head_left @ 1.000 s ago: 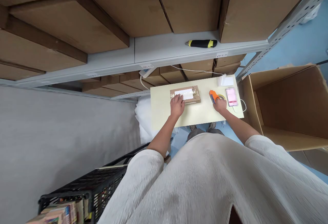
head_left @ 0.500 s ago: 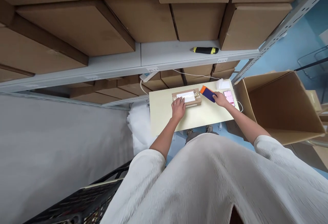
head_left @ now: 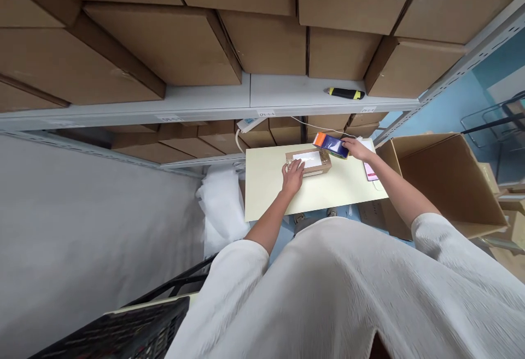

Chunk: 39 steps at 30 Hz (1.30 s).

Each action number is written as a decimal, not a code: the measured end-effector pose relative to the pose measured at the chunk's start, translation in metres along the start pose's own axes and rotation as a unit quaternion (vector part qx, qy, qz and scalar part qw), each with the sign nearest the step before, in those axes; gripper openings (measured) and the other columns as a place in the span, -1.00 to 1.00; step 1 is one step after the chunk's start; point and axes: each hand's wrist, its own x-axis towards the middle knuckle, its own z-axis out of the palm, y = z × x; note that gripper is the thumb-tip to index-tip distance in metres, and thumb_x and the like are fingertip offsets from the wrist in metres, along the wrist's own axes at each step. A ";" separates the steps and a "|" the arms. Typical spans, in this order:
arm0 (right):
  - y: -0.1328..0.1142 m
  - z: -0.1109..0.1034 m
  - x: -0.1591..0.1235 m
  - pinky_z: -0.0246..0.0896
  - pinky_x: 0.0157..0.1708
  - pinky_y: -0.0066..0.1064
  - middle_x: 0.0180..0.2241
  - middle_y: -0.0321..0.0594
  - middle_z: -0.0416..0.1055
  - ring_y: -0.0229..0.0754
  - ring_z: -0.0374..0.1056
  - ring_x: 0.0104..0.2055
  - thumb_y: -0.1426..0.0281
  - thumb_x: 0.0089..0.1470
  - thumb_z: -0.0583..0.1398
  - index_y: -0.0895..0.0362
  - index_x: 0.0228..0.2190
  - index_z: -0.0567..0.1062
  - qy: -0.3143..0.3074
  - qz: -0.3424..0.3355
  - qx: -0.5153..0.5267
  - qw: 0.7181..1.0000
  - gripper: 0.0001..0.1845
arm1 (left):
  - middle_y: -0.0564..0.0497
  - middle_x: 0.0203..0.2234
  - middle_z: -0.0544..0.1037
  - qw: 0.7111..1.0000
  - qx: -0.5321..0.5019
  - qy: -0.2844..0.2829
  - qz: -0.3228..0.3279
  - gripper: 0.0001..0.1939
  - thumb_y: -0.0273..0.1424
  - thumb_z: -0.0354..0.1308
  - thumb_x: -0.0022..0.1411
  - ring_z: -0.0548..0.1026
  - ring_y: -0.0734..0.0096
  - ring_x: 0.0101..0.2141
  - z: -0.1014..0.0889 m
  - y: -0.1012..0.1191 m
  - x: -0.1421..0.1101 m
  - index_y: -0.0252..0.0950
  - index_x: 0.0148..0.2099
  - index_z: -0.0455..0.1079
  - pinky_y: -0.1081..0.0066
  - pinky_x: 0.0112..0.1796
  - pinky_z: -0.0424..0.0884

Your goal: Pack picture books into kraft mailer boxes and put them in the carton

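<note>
A small cardboard box [head_left: 324, 170] lies on the pale yellow tabletop [head_left: 266, 195], with a white label on top and clear shiny tape at its ends. My left hand [head_left: 292, 175] grips its left front part, fingers over the top edge. Just behind and right of the box, my right hand [head_left: 356, 149] holds a flat oblong blue-and-orange packet [head_left: 334, 144] by its right end. The packet is tilted above the box's far right corner; whether they touch I cannot tell. Under my right forearm lies a phone [head_left: 370, 172] with a pink screen, partly hidden.
Shelves of large cartons [head_left: 262, 41] rise beyond the table. A black and yellow utility knife [head_left: 345, 93] and a power strip [head_left: 250, 123] are at the shelf. An open carton [head_left: 443, 184] stands right, white wrapping sheets [head_left: 221, 206] left, a black crate [head_left: 156, 320] lower left.
The packet has turned flatter and moved up towards the box's far right corner with my right hand. My left hand stays on the box. The camera view has shifted.
</note>
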 end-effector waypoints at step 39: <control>0.004 0.060 0.031 0.39 -0.21 -0.29 -0.16 -0.08 0.59 0.00 0.49 -0.18 0.06 -0.12 0.60 0.09 -0.20 0.51 -0.032 -0.094 -0.253 0.962 -0.40 | -0.11 0.25 0.66 0.978 -0.180 0.069 -0.075 -0.64 -0.49 0.13 0.42 0.51 -0.01 0.36 -0.015 -0.016 0.011 -0.11 0.12 0.65 -0.12 0.45 0.18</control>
